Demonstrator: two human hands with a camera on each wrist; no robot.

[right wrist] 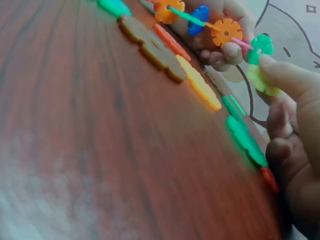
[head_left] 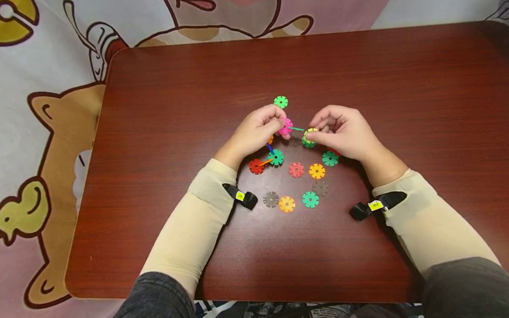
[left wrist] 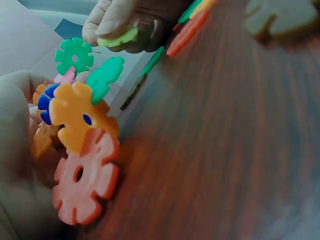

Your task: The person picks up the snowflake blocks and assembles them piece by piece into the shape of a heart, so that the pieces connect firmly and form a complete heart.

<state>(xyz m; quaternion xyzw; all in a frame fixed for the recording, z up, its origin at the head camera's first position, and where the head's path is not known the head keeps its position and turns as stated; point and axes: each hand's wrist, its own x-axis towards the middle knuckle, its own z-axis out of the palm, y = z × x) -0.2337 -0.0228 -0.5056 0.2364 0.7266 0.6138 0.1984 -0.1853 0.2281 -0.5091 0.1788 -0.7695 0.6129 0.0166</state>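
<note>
My left hand (head_left: 256, 129) grips a chain of slotted flower-shaped plastic discs, pinching near a pink disc (head_left: 286, 126). In the left wrist view the chain includes an orange disc (left wrist: 75, 112), a blue disc (left wrist: 45, 104) and a red disc (left wrist: 85, 182) at the near end. A green disc (right wrist: 260, 49) stands at its far end, toward my right hand (head_left: 345, 130). Between thumb and fingers, the right hand pinches a yellow-green disc (right wrist: 261, 82). That disc is very close to the green one; whether they touch I cannot tell. My left fingers hide part of the chain.
Loose discs lie on the brown table (head_left: 441, 163): a bright green disc (head_left: 281, 101) beyond the hands, a red disc (head_left: 296, 170), an orange disc (head_left: 316, 171), a grey disc (head_left: 270, 199) and several others nearer. Patterned cloth (head_left: 340, 0) surrounds the table's far and left edges.
</note>
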